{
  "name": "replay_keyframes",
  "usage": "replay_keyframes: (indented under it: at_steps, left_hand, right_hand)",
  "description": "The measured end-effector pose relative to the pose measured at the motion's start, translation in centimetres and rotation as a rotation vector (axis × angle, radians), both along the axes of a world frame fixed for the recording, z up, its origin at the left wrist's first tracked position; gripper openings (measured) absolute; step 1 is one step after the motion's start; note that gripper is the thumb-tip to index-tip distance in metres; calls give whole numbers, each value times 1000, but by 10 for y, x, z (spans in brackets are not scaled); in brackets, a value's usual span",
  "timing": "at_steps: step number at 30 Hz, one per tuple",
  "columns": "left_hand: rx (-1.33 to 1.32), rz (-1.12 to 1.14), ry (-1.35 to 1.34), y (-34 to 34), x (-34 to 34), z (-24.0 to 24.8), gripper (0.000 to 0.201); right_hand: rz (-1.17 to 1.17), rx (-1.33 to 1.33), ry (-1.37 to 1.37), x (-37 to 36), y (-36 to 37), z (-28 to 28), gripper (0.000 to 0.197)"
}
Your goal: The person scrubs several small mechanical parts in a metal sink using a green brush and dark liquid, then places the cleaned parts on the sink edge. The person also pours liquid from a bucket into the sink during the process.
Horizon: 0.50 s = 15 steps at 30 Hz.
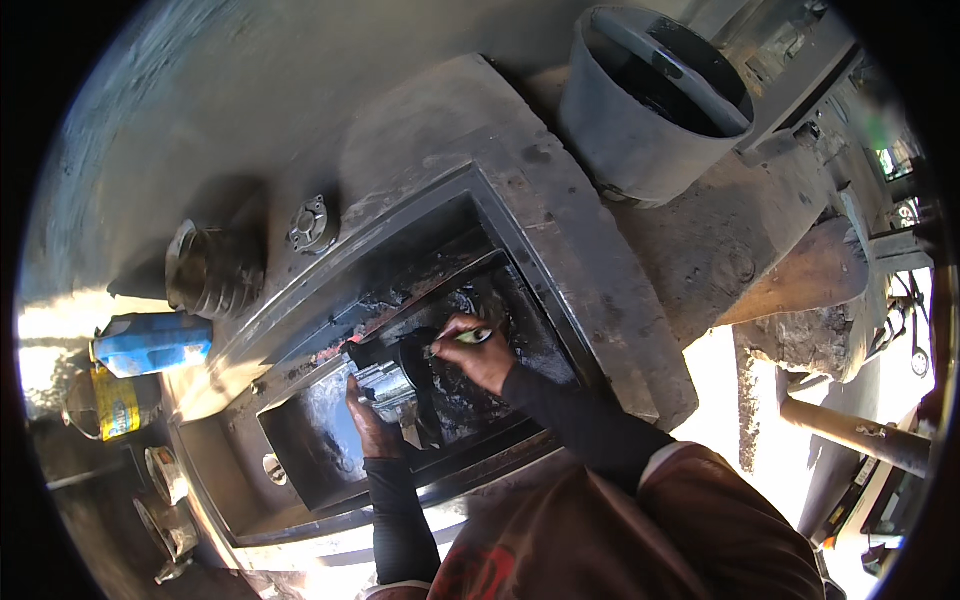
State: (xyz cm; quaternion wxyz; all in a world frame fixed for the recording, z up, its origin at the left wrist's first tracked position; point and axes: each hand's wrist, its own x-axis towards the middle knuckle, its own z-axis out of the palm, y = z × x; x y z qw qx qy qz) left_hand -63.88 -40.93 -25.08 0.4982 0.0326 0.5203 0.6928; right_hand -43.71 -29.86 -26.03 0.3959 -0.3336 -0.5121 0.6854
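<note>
Well, your dark tray (300,445) sits inside the basin (212,460), wet and grimy within; a grey bucket (625,135) stands beyond. Over the tray, your left hand (376,430) grips a ribbed metal part (385,384); your right hand (483,360) curls around a pale green object (474,337), too small to identify.

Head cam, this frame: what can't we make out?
Head view: what the right hand grips, if anything; mostly hidden by the hand itself.
Head view: underside of the silvery metal part in the left hand; faces away from the camera.
Head view: bottom of the bucket; shadow and the crosspiece hide it.
Head view: green patch, upper right; too blurred to identify.
</note>
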Motion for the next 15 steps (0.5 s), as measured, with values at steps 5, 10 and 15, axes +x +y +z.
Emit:
replay_keyframes:
  at_steps: [5, 10, 15]
  left_hand:
    - [114, -91, 249, 12, 21, 16, 51]
    - [135, -77, 272, 19, 17, 14, 55]
    - [42, -129, 236, 11, 12, 5, 56]
  right_hand:
    - [-45, -489, 48, -9, -24, 11, 9]
    - [-73, -1075, 273, -9, -15, 8, 6]
    - [52, 158, -185, -4, 6, 1, 12]
